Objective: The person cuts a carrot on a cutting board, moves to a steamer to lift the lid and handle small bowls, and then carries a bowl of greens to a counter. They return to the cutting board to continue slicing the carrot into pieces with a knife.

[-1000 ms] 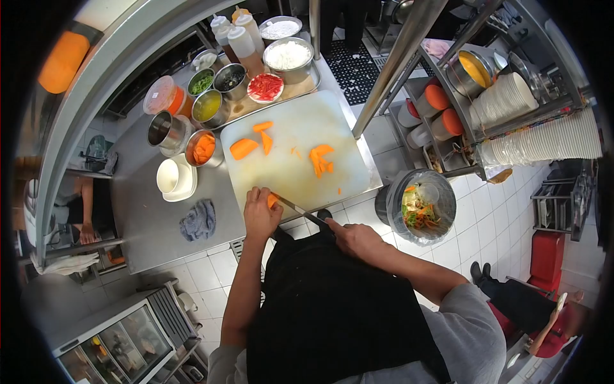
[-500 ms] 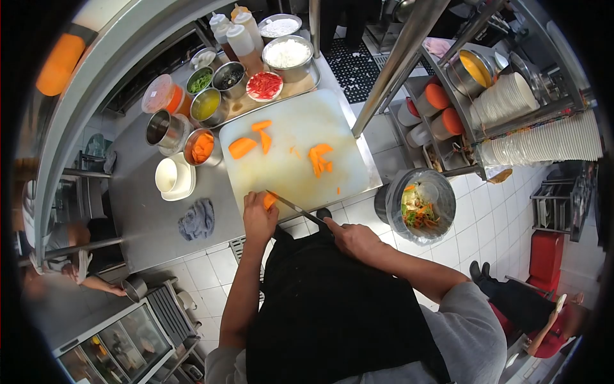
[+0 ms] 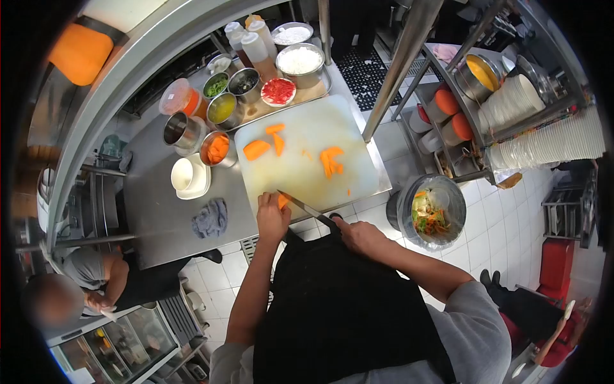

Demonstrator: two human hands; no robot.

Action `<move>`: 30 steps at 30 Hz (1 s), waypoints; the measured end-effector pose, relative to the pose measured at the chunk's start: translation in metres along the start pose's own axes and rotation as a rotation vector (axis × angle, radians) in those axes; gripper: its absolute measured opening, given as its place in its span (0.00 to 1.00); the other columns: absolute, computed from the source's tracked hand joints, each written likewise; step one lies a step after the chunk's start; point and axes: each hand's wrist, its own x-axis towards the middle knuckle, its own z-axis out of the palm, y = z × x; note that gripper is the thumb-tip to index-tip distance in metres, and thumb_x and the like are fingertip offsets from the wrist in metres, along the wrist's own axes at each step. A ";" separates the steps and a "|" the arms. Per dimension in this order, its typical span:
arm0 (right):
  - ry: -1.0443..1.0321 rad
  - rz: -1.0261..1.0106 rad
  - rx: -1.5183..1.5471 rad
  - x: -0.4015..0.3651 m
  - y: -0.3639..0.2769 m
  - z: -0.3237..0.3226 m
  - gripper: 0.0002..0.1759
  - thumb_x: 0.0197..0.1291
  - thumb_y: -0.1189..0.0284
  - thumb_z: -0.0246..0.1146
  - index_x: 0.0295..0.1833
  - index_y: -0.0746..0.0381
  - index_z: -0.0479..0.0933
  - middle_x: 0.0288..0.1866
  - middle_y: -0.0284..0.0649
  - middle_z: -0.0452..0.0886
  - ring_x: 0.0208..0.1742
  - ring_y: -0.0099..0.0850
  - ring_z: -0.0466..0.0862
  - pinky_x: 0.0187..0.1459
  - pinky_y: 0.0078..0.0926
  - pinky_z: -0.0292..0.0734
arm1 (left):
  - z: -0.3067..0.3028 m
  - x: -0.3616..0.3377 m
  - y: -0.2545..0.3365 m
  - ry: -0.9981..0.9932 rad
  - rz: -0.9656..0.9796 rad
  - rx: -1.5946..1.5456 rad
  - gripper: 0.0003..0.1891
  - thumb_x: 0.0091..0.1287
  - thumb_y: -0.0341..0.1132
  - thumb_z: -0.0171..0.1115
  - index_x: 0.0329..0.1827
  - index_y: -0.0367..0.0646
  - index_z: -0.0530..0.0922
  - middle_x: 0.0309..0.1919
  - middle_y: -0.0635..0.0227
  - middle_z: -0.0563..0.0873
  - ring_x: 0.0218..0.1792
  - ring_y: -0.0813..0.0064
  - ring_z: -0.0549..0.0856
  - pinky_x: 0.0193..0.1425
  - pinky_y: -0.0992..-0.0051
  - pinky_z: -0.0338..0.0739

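Note:
My left hand [image 3: 272,217] is closed on an orange carrot piece [image 3: 283,201] at the near left corner of the white cutting board [image 3: 294,160]. My right hand [image 3: 359,235] is wrapped round the dark handle of a knife [image 3: 308,208]. The blade points up and left, its tip beside the held piece. Farther up the board lie a thick orange chunk [image 3: 256,150] with smaller pieces beside it, and a group of cut orange pieces [image 3: 331,161] to the right. A metal bowl [image 3: 217,148] of orange pieces stands left of the board.
Bowls and squeeze bottles [image 3: 256,48] stand behind the board. A grey cloth [image 3: 210,218] and white containers [image 3: 190,176] are at left. A lined bin [image 3: 432,211] stands right, below a shelf of plates [image 3: 550,137]. One person [image 3: 109,275] is at left, another [image 3: 537,320] at lower right.
The view has shifted, so the table appears farther right. The person at left has moved nearer the display case and no longer holds the metal pot. My hands keep their holds on carrot and knife.

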 end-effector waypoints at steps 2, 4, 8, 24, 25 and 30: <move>0.072 -0.043 0.104 -0.001 0.008 0.004 0.29 0.70 0.71 0.61 0.76 0.64 0.71 0.29 0.56 0.86 0.33 0.58 0.88 0.38 0.58 0.83 | 0.001 -0.001 -0.001 0.020 -0.009 -0.041 0.21 0.59 0.30 0.68 0.57 0.32 0.82 0.48 0.47 0.81 0.55 0.43 0.80 0.60 0.52 0.79; 0.089 -0.069 0.168 -0.005 0.003 -0.015 0.27 0.71 0.71 0.60 0.74 0.63 0.73 0.30 0.57 0.86 0.33 0.60 0.87 0.39 0.57 0.83 | -0.001 -0.002 -0.002 0.024 -0.013 -0.040 0.21 0.59 0.30 0.68 0.56 0.32 0.82 0.48 0.48 0.81 0.55 0.43 0.80 0.60 0.52 0.79; -0.009 0.036 0.463 -0.015 -0.001 -0.044 0.25 0.75 0.71 0.56 0.75 0.62 0.75 0.33 0.53 0.88 0.27 0.50 0.87 0.35 0.47 0.85 | -0.003 -0.003 -0.002 0.020 -0.008 -0.043 0.21 0.59 0.30 0.69 0.56 0.32 0.83 0.49 0.48 0.83 0.55 0.44 0.81 0.61 0.52 0.79; -0.281 0.264 0.970 -0.011 0.021 -0.031 0.28 0.81 0.70 0.51 0.82 0.59 0.69 0.36 0.44 0.89 0.20 0.24 0.82 0.25 0.25 0.84 | -0.019 0.001 0.001 -0.081 -0.001 -0.078 0.19 0.62 0.26 0.68 0.57 0.33 0.83 0.52 0.48 0.83 0.57 0.44 0.81 0.65 0.53 0.79; -0.283 0.269 0.969 -0.010 0.021 -0.031 0.27 0.81 0.70 0.51 0.82 0.58 0.70 0.35 0.44 0.89 0.20 0.23 0.82 0.25 0.25 0.84 | -0.020 0.001 0.002 -0.082 0.003 -0.078 0.19 0.62 0.26 0.68 0.57 0.33 0.83 0.51 0.48 0.83 0.57 0.44 0.81 0.64 0.53 0.79; -0.299 0.303 0.960 -0.011 0.017 -0.030 0.29 0.82 0.68 0.51 0.84 0.58 0.67 0.37 0.43 0.89 0.20 0.21 0.79 0.25 0.22 0.82 | -0.017 0.000 -0.001 -0.065 0.032 -0.084 0.20 0.61 0.25 0.69 0.57 0.32 0.82 0.50 0.48 0.84 0.57 0.44 0.81 0.64 0.53 0.79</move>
